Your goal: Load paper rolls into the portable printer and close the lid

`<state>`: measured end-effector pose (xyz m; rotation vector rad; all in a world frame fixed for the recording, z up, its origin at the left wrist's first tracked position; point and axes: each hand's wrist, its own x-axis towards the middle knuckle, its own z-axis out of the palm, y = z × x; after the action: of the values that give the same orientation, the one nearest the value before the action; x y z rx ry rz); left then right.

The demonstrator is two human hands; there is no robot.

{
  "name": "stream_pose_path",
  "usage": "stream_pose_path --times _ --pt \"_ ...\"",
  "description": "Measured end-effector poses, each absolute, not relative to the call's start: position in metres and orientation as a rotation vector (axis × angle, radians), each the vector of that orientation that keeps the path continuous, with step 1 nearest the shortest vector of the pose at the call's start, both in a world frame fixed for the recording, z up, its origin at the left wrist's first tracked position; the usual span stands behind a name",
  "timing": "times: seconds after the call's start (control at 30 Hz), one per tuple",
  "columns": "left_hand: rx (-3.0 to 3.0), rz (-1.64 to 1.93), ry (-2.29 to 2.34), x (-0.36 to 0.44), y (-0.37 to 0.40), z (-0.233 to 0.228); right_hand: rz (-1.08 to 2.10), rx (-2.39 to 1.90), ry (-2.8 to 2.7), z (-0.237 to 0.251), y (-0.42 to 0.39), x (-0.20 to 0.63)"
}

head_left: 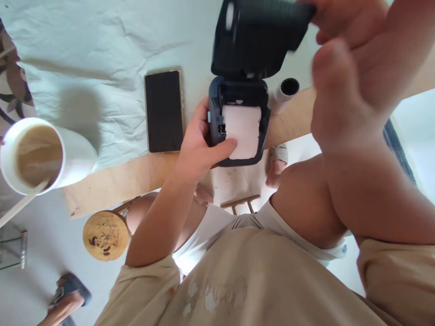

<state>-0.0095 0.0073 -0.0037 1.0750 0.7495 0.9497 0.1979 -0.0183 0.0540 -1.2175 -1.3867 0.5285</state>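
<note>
A dark, palm-sized label printer (pixel 213 136) lies at the table's front edge with its black lid (pixel 251 40) swung up. Inside it sits a white paper roll (pixel 244 122). My left hand (pixel 200 145) grips the printer from the left side, its thumb resting on the paper. Large and slightly blurred near the camera, my right hand (pixel 353 77) has its fingers closed at the upper right corner of the raised lid. Its thumb stands apart from the lid, and some fingertips are hidden.
Left of the printer lies a phone (pixel 165 111) with a dark screen. A white cylinder (pixel 282 97) with a dark end stands to the right. At far left is a cup (pixel 78 151) of brownish liquid with a stick (pixel 23 203). Below are a round stool (pixel 106 235) and another person's sandalled foot (pixel 70 296).
</note>
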Motion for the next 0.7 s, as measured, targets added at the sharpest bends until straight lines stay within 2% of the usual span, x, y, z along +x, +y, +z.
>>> stream_pose_path --times 0.13,0.33,0.47,0.53,0.6,0.7 --pt "1.079 0.973 0.754 -0.009 0.007 -0.003 0.38 -1.207 -1.383 0.053 -0.027 0.199" --pt "1.067 0.994 0.62 -0.004 0.009 -0.008 0.162 -1.325 -1.901 0.043 -0.034 0.192" --pt "1.058 0.997 0.645 0.002 0.011 -0.01 0.004 -1.278 -1.92 0.049 -0.047 0.191" --pt "1.053 1.003 0.666 0.003 0.011 -0.009 0.043 -1.21 -1.899 0.053 -0.064 0.198" --pt "1.052 1.004 0.637 0.002 0.012 -0.008 0.145 -1.322 -1.891 0.05 -0.083 0.208" --pt "1.045 1.015 0.556 0.003 0.011 -0.007 0.348 -1.519 -2.096 0.022 -0.102 0.224"
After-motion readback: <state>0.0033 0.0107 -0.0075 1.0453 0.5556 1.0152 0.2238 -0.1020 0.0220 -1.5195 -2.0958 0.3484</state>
